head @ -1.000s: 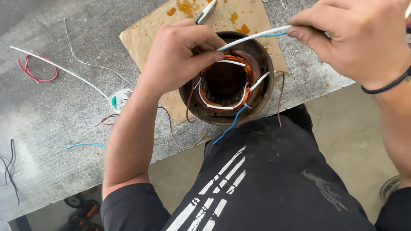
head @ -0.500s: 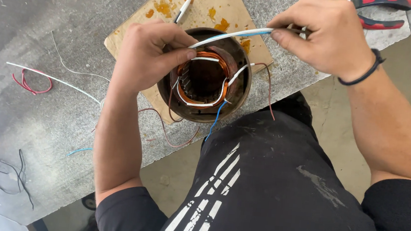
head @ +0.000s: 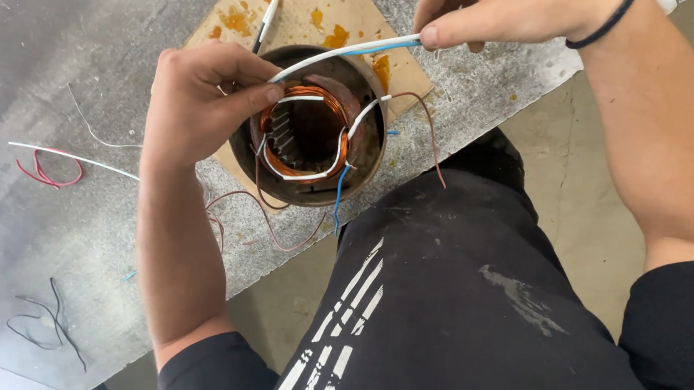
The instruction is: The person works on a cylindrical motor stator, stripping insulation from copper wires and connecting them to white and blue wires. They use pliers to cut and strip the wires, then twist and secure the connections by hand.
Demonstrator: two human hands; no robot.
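I'm mid-way through dressing a lead on the motor stator (head: 311,125), which sits on stained cardboard (head: 313,8) at the bench edge (head: 67,237). My left hand (head: 205,99) is clenched at the housing rim, thumb and forefinger pinching the white sleeved wire (head: 343,51) — my right hand (head: 496,16) pinches its far end, so it spans taut between the grips, just above the copper winding (head: 288,102). Next, I judge, it needs careful feeding down without kinking.
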